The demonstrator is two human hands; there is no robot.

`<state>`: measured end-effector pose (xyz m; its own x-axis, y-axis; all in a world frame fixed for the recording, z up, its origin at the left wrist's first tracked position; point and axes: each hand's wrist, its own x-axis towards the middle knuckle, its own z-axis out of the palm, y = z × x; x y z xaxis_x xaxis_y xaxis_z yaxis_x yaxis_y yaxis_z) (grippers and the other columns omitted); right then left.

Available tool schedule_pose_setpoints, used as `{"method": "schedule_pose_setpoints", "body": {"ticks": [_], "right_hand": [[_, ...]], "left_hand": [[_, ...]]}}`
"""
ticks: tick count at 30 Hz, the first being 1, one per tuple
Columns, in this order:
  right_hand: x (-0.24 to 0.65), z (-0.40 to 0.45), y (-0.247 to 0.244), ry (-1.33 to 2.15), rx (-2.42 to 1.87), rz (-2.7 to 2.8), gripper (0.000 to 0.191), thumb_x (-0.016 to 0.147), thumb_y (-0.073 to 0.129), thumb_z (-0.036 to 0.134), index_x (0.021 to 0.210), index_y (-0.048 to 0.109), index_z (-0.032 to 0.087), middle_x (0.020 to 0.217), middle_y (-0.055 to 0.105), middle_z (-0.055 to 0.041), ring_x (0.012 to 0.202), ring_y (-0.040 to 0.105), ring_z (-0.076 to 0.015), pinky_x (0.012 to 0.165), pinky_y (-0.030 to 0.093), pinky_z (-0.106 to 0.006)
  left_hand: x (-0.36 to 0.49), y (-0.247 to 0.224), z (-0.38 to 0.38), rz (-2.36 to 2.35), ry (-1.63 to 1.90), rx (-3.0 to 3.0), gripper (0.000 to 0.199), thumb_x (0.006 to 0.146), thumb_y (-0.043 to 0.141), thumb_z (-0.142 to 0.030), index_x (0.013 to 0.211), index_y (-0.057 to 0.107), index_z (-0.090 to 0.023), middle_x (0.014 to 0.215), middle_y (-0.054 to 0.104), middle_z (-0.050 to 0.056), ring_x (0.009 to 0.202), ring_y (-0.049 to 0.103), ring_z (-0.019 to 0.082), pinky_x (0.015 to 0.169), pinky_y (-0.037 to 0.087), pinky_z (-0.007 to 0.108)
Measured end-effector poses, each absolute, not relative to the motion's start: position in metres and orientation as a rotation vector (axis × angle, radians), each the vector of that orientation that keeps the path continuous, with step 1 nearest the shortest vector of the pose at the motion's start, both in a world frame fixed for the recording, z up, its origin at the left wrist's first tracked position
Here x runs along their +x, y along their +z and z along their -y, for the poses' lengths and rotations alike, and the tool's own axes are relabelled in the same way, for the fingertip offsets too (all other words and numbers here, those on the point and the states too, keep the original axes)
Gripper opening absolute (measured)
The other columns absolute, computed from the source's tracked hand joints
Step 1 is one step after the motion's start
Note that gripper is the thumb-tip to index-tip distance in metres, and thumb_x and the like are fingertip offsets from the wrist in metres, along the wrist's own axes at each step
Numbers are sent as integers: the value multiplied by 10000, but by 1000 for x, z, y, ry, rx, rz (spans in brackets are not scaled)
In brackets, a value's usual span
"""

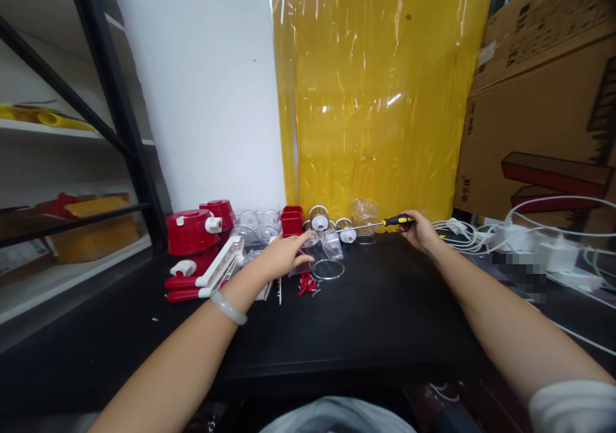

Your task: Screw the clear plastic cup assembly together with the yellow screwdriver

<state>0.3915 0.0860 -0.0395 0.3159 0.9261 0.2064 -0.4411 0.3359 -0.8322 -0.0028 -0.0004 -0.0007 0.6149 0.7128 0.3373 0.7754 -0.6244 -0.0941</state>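
Observation:
At the back right, my right hand (419, 233) is closed round the black and yellow handle of a screwdriver (399, 219). Its long shaft points left, toward a clear plastic cup (332, 244) and a white-ended drum (346, 229). My left hand (285, 253) has thumb and fingers apart, over the clear parts at the middle. Just behind it stands a small red container (291, 221). A clear ring (328, 269) lies flat to the right of the thumb. Small red pieces (307, 283) with bits of metal are on the black table in front.
Red housings (187, 232) and white-and-red handled parts (219, 269) crowd the left. White cables and adapters (510, 237) lie at the right, below a large cardboard box (539, 112). A yellow plastic curtain (375, 99) hangs behind. The black table (356, 330) ends near me.

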Motion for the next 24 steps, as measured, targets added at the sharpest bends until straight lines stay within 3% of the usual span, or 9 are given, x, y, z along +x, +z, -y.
{"method": "schedule_pose_setpoints", "body": {"ticks": [5,8,11,13,17,21,24], "right_hand": [[392,-85,-40,999,-745,804,98,672,638,233,725,559,208,641,570,3,521,528,-125,468,471,-244],[393,-87,-41,986,-759,835,145,776,616,335,729,559,211,651,593,-15,508,552,-136,464,478,-259],[394,-91,-43,903,-875,857,328,887,559,508,724,537,224,537,543,-4,408,483,-134,397,427,-252],[395,-94,-46,803,-968,902,368,864,618,554,712,519,234,441,449,40,343,386,-113,364,391,-239],[393,-93,-48,787,-963,943,286,821,692,402,691,498,235,401,365,85,336,331,-88,373,401,-215],[387,-87,-42,951,-834,827,91,800,579,183,726,535,212,508,494,49,377,406,-87,406,431,-213],[387,-85,-39,1036,-815,777,79,815,544,160,752,539,207,546,531,34,391,435,-93,413,446,-220]], "left_hand": [[-3,0,1,1207,-399,-2605,500,976,603,-441,1405,456,-229,1253,693,123,1127,658,306,949,470,397],[-3,0,1,1202,-397,-2601,498,975,605,-442,1404,455,-238,1238,701,111,1117,661,303,949,468,394],[-3,0,1,1206,-388,-2596,493,979,600,-437,1406,452,-241,1237,702,105,1126,658,306,956,463,396],[-3,0,1,1215,-385,-2596,494,980,600,-434,1408,450,-237,1253,695,109,1139,652,309,963,458,400],[-4,-2,-2,1210,-398,-2614,500,981,601,-431,1409,446,-222,1283,680,124,1162,643,314,992,442,418],[-5,-4,-3,1198,-400,-2627,503,980,607,-429,1408,439,-226,1286,679,125,1174,644,307,1015,433,426],[-4,-3,-2,1223,-395,-2615,513,977,617,-428,1412,437,-225,1303,670,131,1188,637,312,1023,430,432]]}}
